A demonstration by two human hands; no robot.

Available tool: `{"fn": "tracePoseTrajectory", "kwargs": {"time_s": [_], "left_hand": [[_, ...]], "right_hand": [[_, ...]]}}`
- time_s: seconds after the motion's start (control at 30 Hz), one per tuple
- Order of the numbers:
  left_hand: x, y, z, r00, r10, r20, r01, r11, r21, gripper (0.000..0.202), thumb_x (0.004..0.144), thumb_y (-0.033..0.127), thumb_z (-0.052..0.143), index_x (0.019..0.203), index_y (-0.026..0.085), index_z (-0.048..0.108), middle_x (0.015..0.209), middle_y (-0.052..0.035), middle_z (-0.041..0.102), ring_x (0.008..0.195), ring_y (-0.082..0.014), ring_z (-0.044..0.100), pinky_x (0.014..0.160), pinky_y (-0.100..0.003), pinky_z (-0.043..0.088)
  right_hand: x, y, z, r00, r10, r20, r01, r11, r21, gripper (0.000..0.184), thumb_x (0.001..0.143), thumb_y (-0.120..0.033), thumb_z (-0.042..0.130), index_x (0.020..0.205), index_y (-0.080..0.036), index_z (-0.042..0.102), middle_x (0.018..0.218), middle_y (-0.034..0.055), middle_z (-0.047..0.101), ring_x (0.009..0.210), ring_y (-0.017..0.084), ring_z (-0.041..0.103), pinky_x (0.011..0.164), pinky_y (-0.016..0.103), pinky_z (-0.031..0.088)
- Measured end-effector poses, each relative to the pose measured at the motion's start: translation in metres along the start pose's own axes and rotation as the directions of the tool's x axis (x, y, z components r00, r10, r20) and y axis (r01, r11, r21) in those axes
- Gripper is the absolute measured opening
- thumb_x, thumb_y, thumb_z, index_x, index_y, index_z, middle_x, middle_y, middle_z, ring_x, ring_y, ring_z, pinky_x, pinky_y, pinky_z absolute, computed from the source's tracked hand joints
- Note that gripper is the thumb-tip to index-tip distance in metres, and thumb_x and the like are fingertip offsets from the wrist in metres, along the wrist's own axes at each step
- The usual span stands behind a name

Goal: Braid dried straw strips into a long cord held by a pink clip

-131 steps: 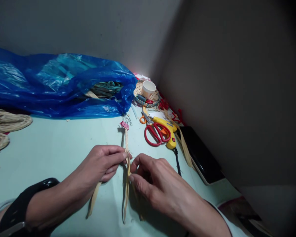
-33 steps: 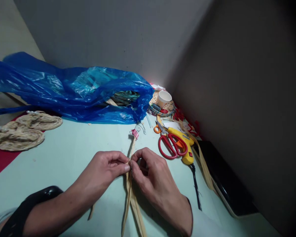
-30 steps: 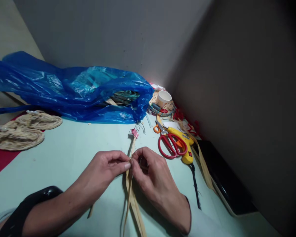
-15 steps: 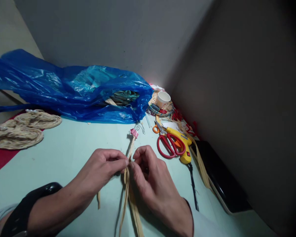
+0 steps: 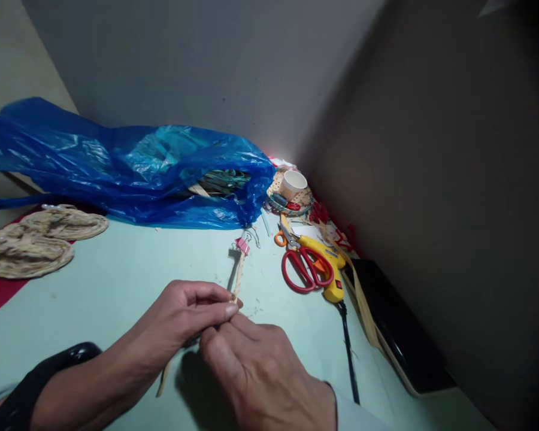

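A pale straw braid (image 5: 239, 276) runs down from a pink binder clip (image 5: 242, 245) on the light green tabletop. My left hand (image 5: 197, 308) pinches the braid's lower end between thumb and forefinger. Close against it, my right hand (image 5: 260, 365) is closed with knuckles up; its fingers curl under and hide the loose strands. One strip's end (image 5: 163, 380) pokes out below my left wrist.
Left lie woven straw soles (image 5: 31, 251); behind them is a blue plastic bag (image 5: 130, 173) holding dark strips. To the right are red-handled scissors (image 5: 308, 269), a yellow glue gun (image 5: 335, 290), a paper cup (image 5: 293, 184) in a woven basket and a black flat object (image 5: 399, 329).
My right hand has moved down and left, turning knuckles up over the strands. The long strands that hung between my hands are now out of sight. My left hand still pinches the braid.
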State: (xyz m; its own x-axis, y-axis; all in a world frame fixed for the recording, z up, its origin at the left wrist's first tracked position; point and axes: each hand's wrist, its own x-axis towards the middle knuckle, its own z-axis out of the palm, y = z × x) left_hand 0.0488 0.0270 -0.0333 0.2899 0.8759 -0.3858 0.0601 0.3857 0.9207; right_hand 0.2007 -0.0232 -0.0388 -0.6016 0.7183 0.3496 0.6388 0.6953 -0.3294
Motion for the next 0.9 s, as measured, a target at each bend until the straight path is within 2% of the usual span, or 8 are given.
{"fn": "tracePoseTrajectory", "kwargs": {"time_s": [0.1, 0.2, 0.3, 0.43, 0.5, 0.63, 0.8, 0.9], "left_hand": [[0.000, 0.000, -0.001, 0.998, -0.061, 0.028, 0.063, 0.994, -0.094, 0.017, 0.066, 0.029, 0.083, 0.079, 0.017, 0.080, 0.074, -0.0026, 0.076, 0.073, -0.0172, 0.064, 0.070, -0.025, 0.045], [-0.001, 0.000, -0.003, 0.995, -0.075, 0.068, 0.081, 0.993, -0.087, 0.019, 0.071, 0.028, 0.081, 0.086, 0.017, 0.080, 0.076, -0.0022, 0.076, 0.070, -0.0165, 0.063, 0.066, -0.025, 0.044], [-0.001, 0.000, -0.005, 0.995, -0.056, 0.078, 0.061, 0.995, -0.075, 0.019, 0.073, 0.029, 0.078, 0.088, 0.017, 0.080, 0.077, -0.0026, 0.076, 0.074, -0.0185, 0.065, 0.071, -0.028, 0.046], [0.000, -0.002, -0.006, 0.998, 0.038, 0.045, -0.039, 0.999, 0.016, 0.016, 0.074, 0.031, 0.075, 0.080, 0.017, 0.080, 0.065, -0.0015, 0.073, 0.065, -0.0172, 0.062, 0.067, -0.029, 0.047], [0.000, -0.002, -0.004, 0.995, 0.089, 0.040, -0.092, 0.992, 0.088, 0.013, 0.075, 0.029, 0.072, 0.077, 0.017, 0.078, 0.063, -0.0012, 0.072, 0.064, -0.0176, 0.062, 0.068, -0.029, 0.048], [-0.002, -0.004, 0.000, 0.991, 0.120, 0.058, -0.129, 0.974, 0.185, 0.011, 0.074, 0.029, 0.069, 0.076, 0.018, 0.071, 0.074, -0.0032, 0.074, 0.078, -0.0225, 0.067, 0.076, -0.032, 0.049], [-0.005, -0.009, -0.003, 0.982, 0.187, 0.011, -0.181, 0.931, 0.317, 0.018, 0.081, 0.033, 0.064, 0.094, 0.024, 0.056, 0.066, 0.0048, 0.064, 0.067, -0.0187, 0.061, 0.064, -0.029, 0.045], [-0.008, -0.005, -0.009, 0.969, 0.237, 0.069, -0.239, 0.829, 0.506, 0.011, 0.088, 0.036, 0.057, 0.088, 0.025, 0.056, 0.064, 0.0043, 0.063, 0.063, -0.0180, 0.059, 0.061, -0.029, 0.042]], "right_hand": [[-0.001, 0.004, -0.008, 0.993, 0.068, -0.100, -0.056, 0.991, 0.121, 0.016, 0.096, -0.017, 0.044, 0.092, -0.017, 0.060, 0.079, 0.0060, 0.067, 0.074, 0.020, 0.062, 0.065, 0.031, 0.045], [0.000, 0.012, -0.015, 0.888, 0.416, -0.197, -0.320, 0.865, 0.386, 0.013, 0.098, -0.027, 0.048, 0.091, -0.020, 0.057, 0.080, 0.0034, 0.065, 0.075, 0.018, 0.061, 0.069, 0.030, 0.045], [0.004, 0.019, -0.016, 0.825, 0.562, 0.052, -0.462, 0.621, 0.633, 0.015, 0.100, -0.033, 0.051, 0.096, -0.020, 0.059, 0.087, 0.0032, 0.067, 0.082, 0.017, 0.063, 0.075, 0.029, 0.047], [0.008, 0.019, -0.007, 0.827, 0.453, 0.332, -0.497, 0.316, 0.808, 0.025, 0.104, -0.035, 0.041, 0.104, -0.017, 0.058, 0.076, 0.0018, 0.064, 0.071, 0.015, 0.064, 0.073, 0.028, 0.050], [0.008, 0.017, -0.002, 0.820, 0.475, 0.319, -0.512, 0.358, 0.781, 0.026, 0.105, -0.036, 0.039, 0.098, -0.018, 0.057, 0.069, -0.0012, 0.057, 0.060, 0.012, 0.056, 0.064, 0.025, 0.046], [0.007, 0.018, 0.002, 0.845, 0.496, 0.198, -0.474, 0.526, 0.706, 0.029, 0.104, -0.033, 0.042, 0.082, -0.019, 0.055, 0.071, -0.0015, 0.052, 0.063, 0.012, 0.044, 0.058, 0.023, 0.036], [0.009, 0.018, 0.001, 0.816, 0.541, 0.204, -0.509, 0.504, 0.697, 0.036, 0.101, -0.030, 0.044, 0.066, -0.019, 0.045, 0.061, -0.0039, 0.043, 0.058, 0.011, 0.036, 0.053, 0.024, 0.028], [0.012, 0.016, 0.000, 0.788, 0.584, 0.197, -0.533, 0.486, 0.692, 0.040, 0.098, -0.030, 0.048, 0.059, -0.019, 0.042, 0.055, -0.0049, 0.039, 0.054, 0.010, 0.033, 0.051, 0.024, 0.025]]}}
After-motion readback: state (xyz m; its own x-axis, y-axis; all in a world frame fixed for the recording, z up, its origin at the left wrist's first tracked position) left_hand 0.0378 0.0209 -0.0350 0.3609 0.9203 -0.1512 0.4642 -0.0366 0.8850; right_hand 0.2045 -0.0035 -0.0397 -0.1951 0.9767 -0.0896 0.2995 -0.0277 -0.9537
